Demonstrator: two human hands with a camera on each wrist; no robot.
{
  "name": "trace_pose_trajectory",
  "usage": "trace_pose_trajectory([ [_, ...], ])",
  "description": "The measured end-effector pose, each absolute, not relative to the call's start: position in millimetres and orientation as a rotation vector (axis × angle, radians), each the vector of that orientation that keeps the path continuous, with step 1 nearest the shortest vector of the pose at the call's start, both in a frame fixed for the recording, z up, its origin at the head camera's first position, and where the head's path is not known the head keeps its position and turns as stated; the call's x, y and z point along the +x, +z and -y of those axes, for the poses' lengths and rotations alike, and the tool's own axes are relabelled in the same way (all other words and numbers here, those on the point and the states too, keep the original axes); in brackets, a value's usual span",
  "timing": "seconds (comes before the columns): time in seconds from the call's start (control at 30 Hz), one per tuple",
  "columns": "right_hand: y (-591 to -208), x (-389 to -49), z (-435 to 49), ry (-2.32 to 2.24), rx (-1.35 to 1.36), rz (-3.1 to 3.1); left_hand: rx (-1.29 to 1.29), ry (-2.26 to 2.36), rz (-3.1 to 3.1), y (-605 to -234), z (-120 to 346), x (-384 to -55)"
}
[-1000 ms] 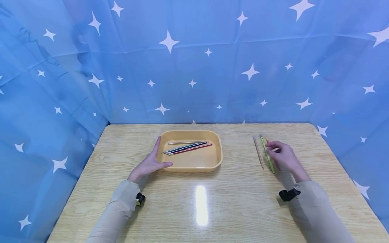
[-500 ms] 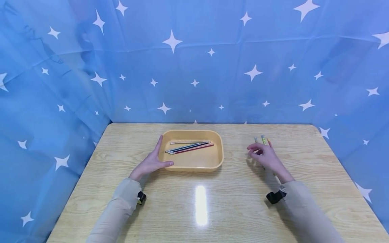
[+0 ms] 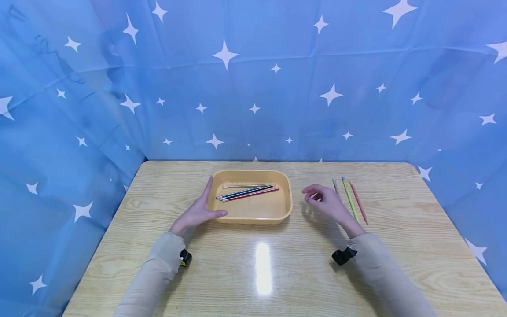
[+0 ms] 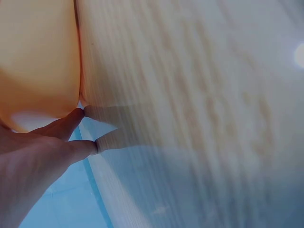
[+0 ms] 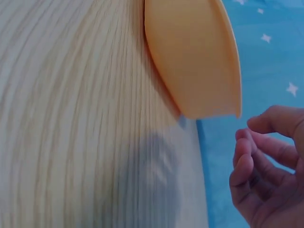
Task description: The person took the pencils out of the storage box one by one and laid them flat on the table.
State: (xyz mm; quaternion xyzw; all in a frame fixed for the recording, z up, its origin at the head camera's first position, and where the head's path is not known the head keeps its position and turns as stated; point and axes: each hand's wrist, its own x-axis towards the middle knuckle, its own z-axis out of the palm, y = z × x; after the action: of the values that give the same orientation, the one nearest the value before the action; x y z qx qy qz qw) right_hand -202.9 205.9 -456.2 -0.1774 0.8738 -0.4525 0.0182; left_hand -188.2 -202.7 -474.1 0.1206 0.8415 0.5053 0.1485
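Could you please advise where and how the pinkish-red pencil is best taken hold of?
I'd suggest pinching the pinkish-red pencil around mid-shaft, coming from above and slightly from the right: it is slim and lies flat, and the lime-green pencil runs close along its left side.

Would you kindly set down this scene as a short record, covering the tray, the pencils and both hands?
Tray: shallow, tan, on a wooden table
Inside: several pencils, one of them red
Left hand: spread against the tray's left end
Right hand: right of the tray, apart from it, fingers bent, holding nothing visible
Outside, farther right: a green pencil, a pink-red pencil and a third pencil partly hidden by the right hand
Backdrop: blue with white stars
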Motion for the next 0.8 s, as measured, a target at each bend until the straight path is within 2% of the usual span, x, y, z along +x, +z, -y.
trace_pose_trajectory([
  [0.13,-449.7,-201.4,-192.2,-1.434,-0.58,-2.681,0.334,1.45,-2.417,-474.6,202.4,-188.3],
  [0.4,-408.0,-182.0,-158.9,-1.471,-0.681,-2.639,0.345,1.447,-2.415,-474.5,202.3,-188.5],
  [0.63,-437.0,-198.9,-150.8,-1.493,-0.733,-2.642,0.348,1.447,-2.415,-474.7,201.2,-188.9],
  [0.8,-442.4,-203.7,-142.3,-1.497,-0.796,-2.628,0.343,1.455,-2.39,-461.8,197.1,-185.2],
])
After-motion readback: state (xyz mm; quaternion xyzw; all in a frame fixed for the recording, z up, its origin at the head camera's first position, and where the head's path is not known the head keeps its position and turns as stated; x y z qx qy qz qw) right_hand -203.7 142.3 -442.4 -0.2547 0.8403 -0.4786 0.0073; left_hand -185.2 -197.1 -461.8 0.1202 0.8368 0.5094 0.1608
